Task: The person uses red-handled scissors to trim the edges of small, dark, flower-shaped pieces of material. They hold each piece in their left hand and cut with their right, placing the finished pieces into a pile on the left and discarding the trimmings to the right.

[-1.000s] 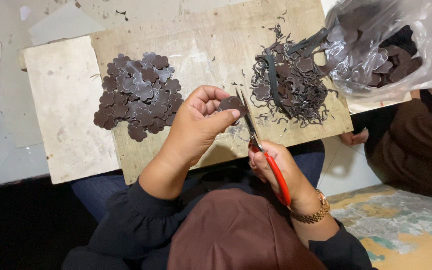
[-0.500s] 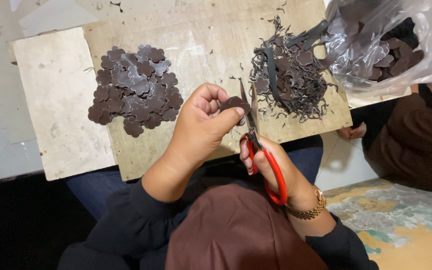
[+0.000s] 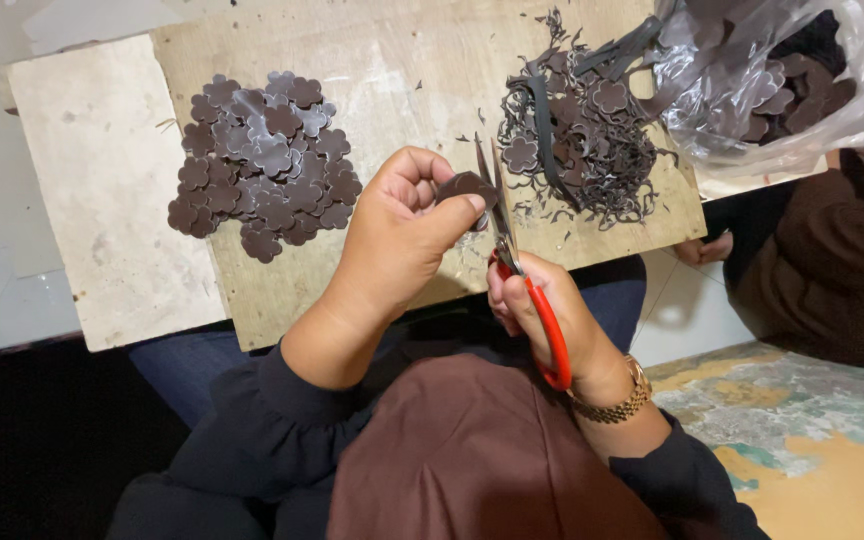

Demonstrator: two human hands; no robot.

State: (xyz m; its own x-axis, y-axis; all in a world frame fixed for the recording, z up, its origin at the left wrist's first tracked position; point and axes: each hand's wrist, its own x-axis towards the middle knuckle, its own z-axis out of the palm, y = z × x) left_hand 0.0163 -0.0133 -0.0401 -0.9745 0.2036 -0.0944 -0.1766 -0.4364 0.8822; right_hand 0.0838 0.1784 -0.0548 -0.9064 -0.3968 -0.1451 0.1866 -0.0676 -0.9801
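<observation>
Overhead, 1 wooden board [image 3: 392, 60] carries 2 heaps: flower-shaped cutouts [image 3: 262, 160] at 10 o'clock, scraps [image 3: 582, 140] at 1 o'clock. Left hand [image 3: 397, 235] pinches 1 dark cutout piece [image 3: 467, 187]; right hand [image 3: 542, 320] grips 1 red-handled scissors [image 3: 522, 280], blades narrowly apart at that piece.

A wooden board [image 3: 372, 70] lies across the lap, with a pale slab [image 3: 102, 200] beside it on the left. On the board's left part sits a heap of dark brown flower-shaped pieces [image 3: 262, 165], overlapping one another. On its right part lies a tangle of dark offcut strips [image 3: 582, 140] (a few flower shapes show among them). At the far right a clear plastic bag [image 3: 792, 90] holds more dark pieces and rests partly over the board's corner. Another person in a brown sleeve [image 3: 832, 270] sits to the right. The floor at near right is patchy, worn paint [image 3: 802, 430].
</observation>
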